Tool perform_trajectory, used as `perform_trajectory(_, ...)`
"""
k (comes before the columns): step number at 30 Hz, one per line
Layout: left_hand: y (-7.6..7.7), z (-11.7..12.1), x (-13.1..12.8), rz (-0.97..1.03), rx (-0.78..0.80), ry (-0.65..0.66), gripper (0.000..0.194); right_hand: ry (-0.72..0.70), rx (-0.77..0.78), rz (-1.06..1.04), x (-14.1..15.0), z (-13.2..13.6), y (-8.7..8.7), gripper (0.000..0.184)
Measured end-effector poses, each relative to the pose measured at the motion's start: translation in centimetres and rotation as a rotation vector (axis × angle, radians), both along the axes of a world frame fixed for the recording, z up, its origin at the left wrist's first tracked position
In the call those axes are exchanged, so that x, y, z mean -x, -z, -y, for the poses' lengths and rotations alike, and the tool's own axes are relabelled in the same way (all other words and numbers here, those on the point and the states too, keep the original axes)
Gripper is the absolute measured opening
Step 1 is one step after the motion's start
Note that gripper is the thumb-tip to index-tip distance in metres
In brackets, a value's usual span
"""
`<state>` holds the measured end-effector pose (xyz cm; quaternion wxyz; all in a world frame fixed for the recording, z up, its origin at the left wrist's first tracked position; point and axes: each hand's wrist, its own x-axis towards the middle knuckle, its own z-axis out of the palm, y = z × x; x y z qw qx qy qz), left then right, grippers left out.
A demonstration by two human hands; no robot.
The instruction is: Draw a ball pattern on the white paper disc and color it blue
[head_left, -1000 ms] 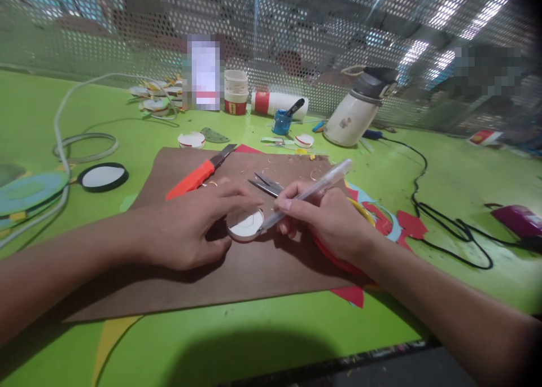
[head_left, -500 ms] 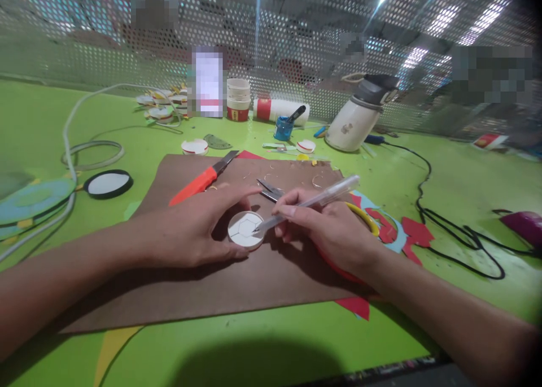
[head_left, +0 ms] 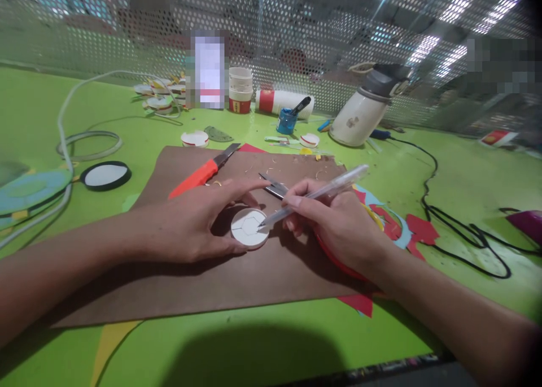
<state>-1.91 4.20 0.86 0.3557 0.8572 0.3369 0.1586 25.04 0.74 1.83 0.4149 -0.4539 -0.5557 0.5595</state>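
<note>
The small white disc point(head_left: 249, 227) lay flat on the brown board point(head_left: 186, 288), approx. mid-desk, w/ a hexagon & short lines drawn on its face. The L hand point(head_left: 180, 226) curved round its L side, grip part-open, thumb at the near rim & fingers arched past the far side; couldn't tell if it had a firm hold. The R hand point(head_left: 332, 214) had its grip closed on a clear pen point(head_left: 339, 181), thumb & fingertips pinching the barrel, tip at the R part of the disc's face. Scissors point(head_left: 274, 189) lay partly under the R hand, blades pointing up-L. An orange utility knife point(head_left: 195, 179) lay on the board beyond the L hand, blade out. R of the board were red scraps point(head_left: 422, 229) & a black cord point(head_left: 466, 229); L of it, a black-rimmed disc point(head_left: 105, 175). At the back of the green desk point(head_left: 241, 347) stood stacked paper cups point(head_left: 240, 93), a blue jar point(head_left: 287, 122) w/ a dark-handled tool in it & a white bottle point(head_left: 355, 121) w/ a dark lid.
</note>
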Motion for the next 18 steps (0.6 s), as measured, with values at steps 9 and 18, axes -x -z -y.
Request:
perform_trajectory(9,-0.26,-0.08,0.17,0.005,-0.03,0.025,0.088,-0.026,0.004,0.027,0.12,0.1,-0.1,0.027)
perform_trajectory(18,0.49,-0.24,0.65,0.024,-0.026,0.037,0.092,0.021,0.026,0.021,0.04,-0.01,0.07,0.026)
